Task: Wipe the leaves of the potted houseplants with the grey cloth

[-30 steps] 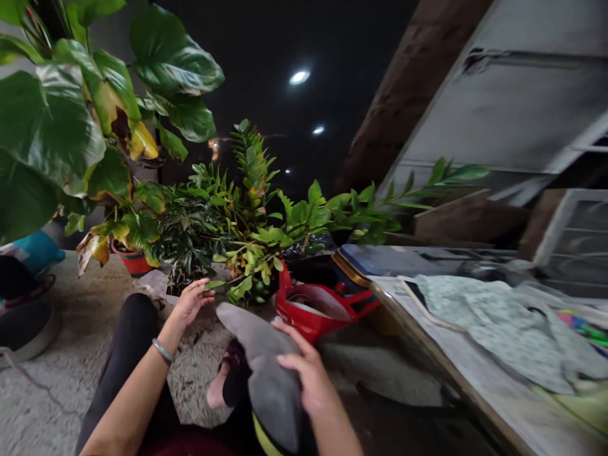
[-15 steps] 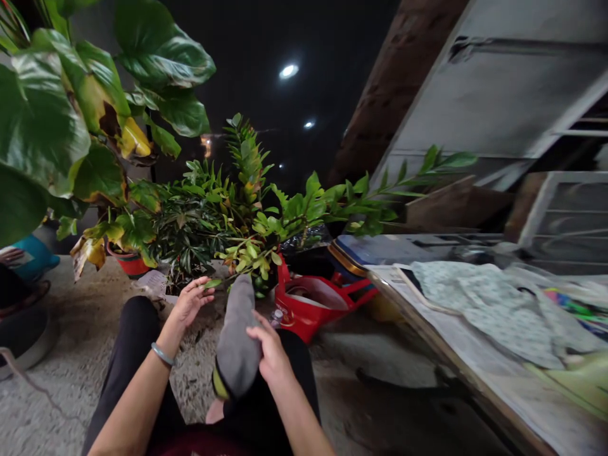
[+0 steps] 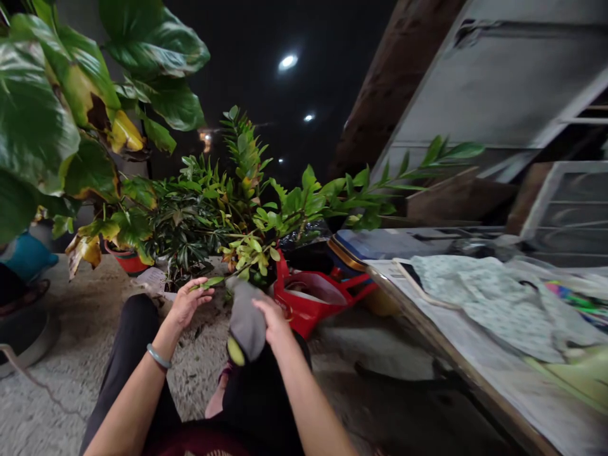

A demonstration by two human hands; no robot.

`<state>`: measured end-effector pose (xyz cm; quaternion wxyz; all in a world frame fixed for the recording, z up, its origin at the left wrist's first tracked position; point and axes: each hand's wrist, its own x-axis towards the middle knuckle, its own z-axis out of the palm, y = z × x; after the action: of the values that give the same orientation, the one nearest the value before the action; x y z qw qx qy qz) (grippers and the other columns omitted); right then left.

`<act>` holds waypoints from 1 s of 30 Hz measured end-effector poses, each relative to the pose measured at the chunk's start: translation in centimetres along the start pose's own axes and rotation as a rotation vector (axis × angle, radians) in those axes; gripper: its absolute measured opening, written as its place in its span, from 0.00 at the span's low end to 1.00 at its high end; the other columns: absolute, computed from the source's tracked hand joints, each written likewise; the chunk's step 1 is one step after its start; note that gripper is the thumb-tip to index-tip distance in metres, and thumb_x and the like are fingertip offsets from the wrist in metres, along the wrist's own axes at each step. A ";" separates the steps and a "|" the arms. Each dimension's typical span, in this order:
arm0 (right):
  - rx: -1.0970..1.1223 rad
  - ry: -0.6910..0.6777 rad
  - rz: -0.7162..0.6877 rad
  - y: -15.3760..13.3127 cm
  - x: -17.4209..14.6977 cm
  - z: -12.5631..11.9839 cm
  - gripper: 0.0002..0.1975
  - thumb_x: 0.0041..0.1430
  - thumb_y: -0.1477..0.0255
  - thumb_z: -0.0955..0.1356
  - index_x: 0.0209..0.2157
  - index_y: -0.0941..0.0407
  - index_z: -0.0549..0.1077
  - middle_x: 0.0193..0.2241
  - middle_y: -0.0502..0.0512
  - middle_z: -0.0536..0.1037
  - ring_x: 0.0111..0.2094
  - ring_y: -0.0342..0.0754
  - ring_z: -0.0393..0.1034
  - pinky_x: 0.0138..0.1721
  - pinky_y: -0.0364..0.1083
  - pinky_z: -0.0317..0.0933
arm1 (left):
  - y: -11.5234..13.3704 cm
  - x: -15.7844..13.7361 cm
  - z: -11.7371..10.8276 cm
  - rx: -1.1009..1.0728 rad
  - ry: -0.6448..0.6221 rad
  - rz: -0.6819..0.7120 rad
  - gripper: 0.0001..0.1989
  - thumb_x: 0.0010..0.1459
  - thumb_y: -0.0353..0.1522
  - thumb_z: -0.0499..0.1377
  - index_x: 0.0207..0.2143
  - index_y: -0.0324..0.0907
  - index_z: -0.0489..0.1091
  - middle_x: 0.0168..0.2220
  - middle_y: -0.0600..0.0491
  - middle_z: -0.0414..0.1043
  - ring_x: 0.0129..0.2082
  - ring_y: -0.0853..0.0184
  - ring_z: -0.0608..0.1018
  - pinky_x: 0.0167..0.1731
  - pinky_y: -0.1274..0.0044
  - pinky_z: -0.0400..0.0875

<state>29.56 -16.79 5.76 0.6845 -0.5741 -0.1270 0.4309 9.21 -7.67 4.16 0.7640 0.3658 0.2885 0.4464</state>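
Observation:
My left hand (image 3: pixel 187 304) is raised over the ground before the plants, its thumb and fingers closed round a narrow green leaf (image 3: pixel 213 281) at the tip of a low stem. In my right hand (image 3: pixel 274 318) is a grey sock-like cloth (image 3: pixel 249 320) with a yellow and black patch at its lower end; its exact kind is unclear. The cloth's far end reaches the low branch of the leafy potted plant (image 3: pixel 251 250). How the right fingertips sit on the cloth is partly hidden.
A red bag (image 3: pixel 304 313) stands open by my right knee. Large-leaved foliage (image 3: pixel 38 107) hangs at left, above a red pot (image 3: pixel 133 261). A table (image 3: pixel 479 367) with a patterned cloth (image 3: pixel 484 304) runs along the right. A blue object (image 3: pixel 28 253) is at far left.
The grey cloth has shifted to the right and tilted, its lower end rising with my right hand. My left hand stays almost in place at the leaf. The view has moved slightly.

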 end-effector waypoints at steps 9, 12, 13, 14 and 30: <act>-0.070 0.118 -0.138 -5.0 -5.4 -6.2 0.26 0.31 0.72 0.77 0.40 0.52 0.80 0.32 0.48 0.83 0.32 0.51 0.76 0.36 0.47 0.68 | -0.1 -0.2 -0.2 0.002 0.003 -0.032 0.19 0.45 0.30 0.72 0.42 0.36 0.77 0.41 0.45 0.78 0.39 0.59 0.81 0.41 0.70 0.74; 0.236 0.323 -0.173 -8.7 -0.6 -5.3 0.19 0.33 0.71 0.75 0.35 0.53 0.78 0.26 0.45 0.80 0.29 0.47 0.74 0.37 0.46 0.69 | 0.1 -0.3 0.1 0.010 -0.003 -0.031 0.20 0.44 0.30 0.72 0.42 0.37 0.77 0.40 0.46 0.78 0.40 0.59 0.81 0.41 0.70 0.74; 0.296 0.316 -0.162 -9.0 0.5 -4.1 0.17 0.34 0.71 0.74 0.33 0.53 0.77 0.25 0.46 0.80 0.29 0.48 0.74 0.38 0.47 0.69 | 0.1 -0.3 0.1 0.014 0.001 -0.032 0.20 0.44 0.30 0.72 0.42 0.37 0.77 0.40 0.46 0.78 0.40 0.59 0.81 0.41 0.70 0.74; 0.322 0.274 -0.138 -8.8 1.0 -2.8 0.16 0.35 0.71 0.73 0.32 0.53 0.76 0.25 0.47 0.80 0.30 0.48 0.75 0.38 0.48 0.69 | 0.1 -0.2 0.1 0.017 0.008 -0.033 0.20 0.44 0.30 0.72 0.42 0.38 0.77 0.40 0.46 0.78 0.40 0.59 0.81 0.41 0.70 0.74; 0.220 0.320 -0.208 -9.1 -2.0 -6.1 0.23 0.33 0.69 0.75 0.38 0.51 0.79 0.34 0.48 0.82 0.34 0.50 0.76 0.37 0.47 0.69 | -0.1 0.0 -0.3 0.020 0.021 -0.026 0.20 0.44 0.31 0.72 0.42 0.37 0.78 0.41 0.44 0.78 0.40 0.58 0.81 0.41 0.69 0.74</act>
<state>36.49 -22.16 12.69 0.7951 -0.5410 -0.0275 0.2728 9.03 -7.64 3.91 0.7629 0.3652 0.3056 0.4373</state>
